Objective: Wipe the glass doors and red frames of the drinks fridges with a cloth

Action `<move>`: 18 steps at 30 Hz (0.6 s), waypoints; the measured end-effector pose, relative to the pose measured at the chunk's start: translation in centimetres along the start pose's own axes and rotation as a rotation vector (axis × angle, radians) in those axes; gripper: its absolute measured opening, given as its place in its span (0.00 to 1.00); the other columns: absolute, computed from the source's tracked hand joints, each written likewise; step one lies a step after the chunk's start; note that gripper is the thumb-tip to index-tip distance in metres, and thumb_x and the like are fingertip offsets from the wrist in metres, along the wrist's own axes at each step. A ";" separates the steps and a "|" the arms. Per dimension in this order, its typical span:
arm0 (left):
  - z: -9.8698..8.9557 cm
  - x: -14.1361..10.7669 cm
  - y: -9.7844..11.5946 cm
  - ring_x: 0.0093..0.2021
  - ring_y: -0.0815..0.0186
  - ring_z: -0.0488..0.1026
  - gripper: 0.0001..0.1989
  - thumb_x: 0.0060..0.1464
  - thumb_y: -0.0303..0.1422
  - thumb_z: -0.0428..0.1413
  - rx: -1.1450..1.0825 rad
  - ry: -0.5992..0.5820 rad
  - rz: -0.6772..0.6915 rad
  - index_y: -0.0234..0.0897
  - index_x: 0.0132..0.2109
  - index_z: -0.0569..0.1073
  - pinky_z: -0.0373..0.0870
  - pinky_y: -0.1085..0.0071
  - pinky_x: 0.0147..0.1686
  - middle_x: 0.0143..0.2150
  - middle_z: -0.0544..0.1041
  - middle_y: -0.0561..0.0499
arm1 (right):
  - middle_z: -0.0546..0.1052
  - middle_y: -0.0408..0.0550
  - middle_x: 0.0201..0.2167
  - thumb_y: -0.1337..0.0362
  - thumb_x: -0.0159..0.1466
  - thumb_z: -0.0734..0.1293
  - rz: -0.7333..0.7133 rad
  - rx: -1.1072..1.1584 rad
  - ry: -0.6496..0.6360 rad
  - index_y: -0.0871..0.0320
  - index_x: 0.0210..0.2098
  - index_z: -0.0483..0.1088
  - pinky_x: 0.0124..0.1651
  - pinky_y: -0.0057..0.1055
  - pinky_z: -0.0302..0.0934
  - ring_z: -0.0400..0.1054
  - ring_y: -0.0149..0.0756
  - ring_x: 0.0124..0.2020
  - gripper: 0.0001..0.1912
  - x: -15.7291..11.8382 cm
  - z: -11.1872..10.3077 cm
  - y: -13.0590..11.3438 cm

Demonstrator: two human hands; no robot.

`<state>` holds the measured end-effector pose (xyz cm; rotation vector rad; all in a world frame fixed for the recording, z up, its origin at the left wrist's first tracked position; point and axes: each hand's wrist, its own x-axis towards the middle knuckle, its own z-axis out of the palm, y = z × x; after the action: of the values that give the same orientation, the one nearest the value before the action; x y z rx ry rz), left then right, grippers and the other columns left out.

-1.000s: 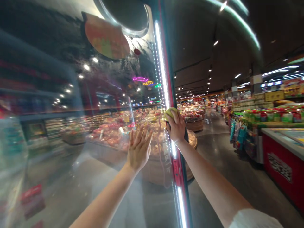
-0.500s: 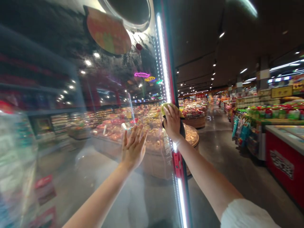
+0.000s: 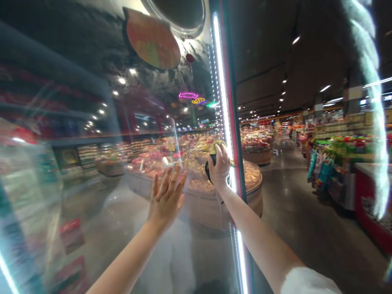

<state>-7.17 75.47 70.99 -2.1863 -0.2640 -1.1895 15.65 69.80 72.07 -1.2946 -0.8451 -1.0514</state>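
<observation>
My left hand (image 3: 165, 200) lies flat with fingers spread against a tall, shiny glass pane (image 3: 122, 232). My right hand (image 3: 221, 169) is pressed to the same pane near its right side. Its fingers are curled over a yellow-green and dark cloth (image 3: 217, 147), which is partly hidden by the hand. Just right of that hand runs a bright vertical light strip (image 3: 225, 102), set along the pane's red and dark frame.
Behind the pane's edge stands a round wooden display bin (image 3: 255, 188) of packaged goods. An aisle floor (image 3: 284, 196) stretches away on the right, past stocked shelves and a red-sided freezer (image 3: 370, 220). Reflections and glare cover much of the glass.
My right hand, with the cloth, has slid left off the light strip onto the glass and slightly down. My left hand stays spread on the pane. The view has shifted a little left.
</observation>
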 end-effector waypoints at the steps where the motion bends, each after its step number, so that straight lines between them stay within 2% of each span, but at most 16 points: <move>1: -0.1 -0.1 -0.1 0.77 0.52 0.41 0.45 0.59 0.32 0.59 -0.001 -0.004 -0.012 0.44 0.76 0.45 0.29 0.45 0.74 0.76 0.52 0.42 | 0.62 0.57 0.70 0.57 0.73 0.58 0.037 0.001 0.039 0.51 0.71 0.56 0.68 0.59 0.54 0.52 0.51 0.72 0.27 0.5 0.5 -0.8; 3: -0.2 -0.7 -0.2 0.77 0.52 0.41 0.47 0.58 0.32 0.60 0.002 -0.017 -0.039 0.45 0.76 0.43 0.28 0.44 0.74 0.76 0.52 0.43 | 0.61 0.55 0.70 0.56 0.73 0.59 0.015 -0.003 0.025 0.50 0.71 0.56 0.69 0.60 0.52 0.49 0.52 0.73 0.28 -0.2 0.6 -1.7; 7: -1.0 -2.4 -0.6 0.77 0.52 0.43 0.48 0.59 0.32 0.59 0.012 -0.039 -0.061 0.46 0.76 0.40 0.30 0.45 0.74 0.76 0.52 0.44 | 0.63 0.52 0.70 0.61 0.71 0.61 -0.317 -0.012 -0.252 0.50 0.68 0.61 0.72 0.53 0.51 0.47 0.48 0.74 0.26 -3.9 -2.1 0.2; 8: -1.3 -2.8 -0.9 0.77 0.52 0.43 0.48 0.59 0.32 0.59 0.013 -0.038 -0.062 0.47 0.76 0.40 0.30 0.45 0.75 0.76 0.53 0.45 | 0.64 0.52 0.69 0.62 0.71 0.61 -0.350 -0.015 -0.276 0.50 0.67 0.63 0.72 0.52 0.51 0.48 0.47 0.74 0.25 -4.1 -2.6 0.9; 10: -2.0 -3.4 -1.3 0.77 0.53 0.45 0.48 0.59 0.32 0.59 0.015 -0.030 -0.069 0.48 0.76 0.39 0.32 0.46 0.75 0.76 0.53 0.46 | 0.64 0.54 0.69 0.62 0.72 0.60 -0.307 -0.009 -0.240 0.51 0.67 0.63 0.71 0.52 0.53 0.50 0.46 0.74 0.25 -3.0 -2.9 1.6; 12: -2.5 -3.7 -1.5 0.76 0.53 0.46 0.48 0.59 0.32 0.59 0.017 -0.026 -0.086 0.49 0.76 0.38 0.32 0.46 0.75 0.76 0.54 0.47 | 0.63 0.56 0.70 0.62 0.72 0.58 -0.187 -0.008 -0.146 0.53 0.69 0.60 0.70 0.53 0.55 0.51 0.47 0.73 0.26 -0.8 -1.9 0.8; 14: -2.8 -3.7 -1.5 0.76 0.53 0.46 0.50 0.59 0.33 0.59 0.019 -0.034 -0.100 0.48 0.76 0.36 0.32 0.46 0.75 0.76 0.54 0.47 | 0.62 0.55 0.71 0.61 0.73 0.58 -0.119 -0.020 -0.085 0.52 0.70 0.59 0.70 0.54 0.54 0.50 0.48 0.73 0.27 0.8 -0.5 -1.3; 16: -2.8 -3.7 -1.3 0.76 0.52 0.46 0.50 0.59 0.33 0.59 0.024 -0.045 -0.106 0.47 0.76 0.35 0.33 0.45 0.75 0.76 0.53 0.46 | 0.62 0.51 0.71 0.59 0.72 0.59 -0.162 -0.026 -0.108 0.50 0.69 0.60 0.71 0.54 0.52 0.48 0.48 0.74 0.27 0.7 0.2 -3.4; 18: -2.8 -3.7 -1.1 0.76 0.51 0.46 0.50 0.59 0.33 0.59 0.031 -0.053 -0.108 0.46 0.76 0.35 0.33 0.45 0.75 0.76 0.52 0.45 | 0.64 0.48 0.70 0.59 0.72 0.61 -0.306 -0.017 -0.207 0.47 0.68 0.63 0.72 0.52 0.51 0.49 0.48 0.74 0.25 -1.0 -0.4 -4.3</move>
<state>-11.72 75.08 69.56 -2.2022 -0.4251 -1.1786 11.25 69.69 72.48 -1.3313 -1.2222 -1.1768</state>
